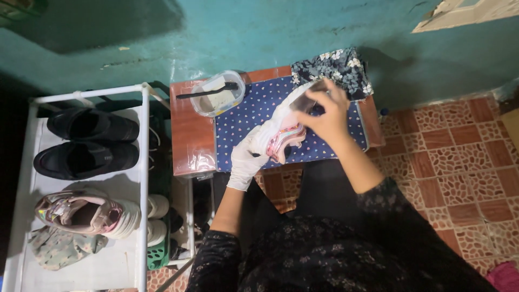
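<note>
No labels, signs or screens are showing. One clear plastic tub (pixel 218 94), square with round corners, is sitting at the back left of the worktop (pixel 189 135), holding something pale.

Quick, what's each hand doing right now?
Left hand, gloved: closed, holding the pink-and-white sneaker.
Right hand, bare: closed on a small dark object against the sneaker.

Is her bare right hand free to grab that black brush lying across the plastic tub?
Probably not right away: the right hand is busy on the pink shoe, though nothing blocks the brush on the tub.
</note>
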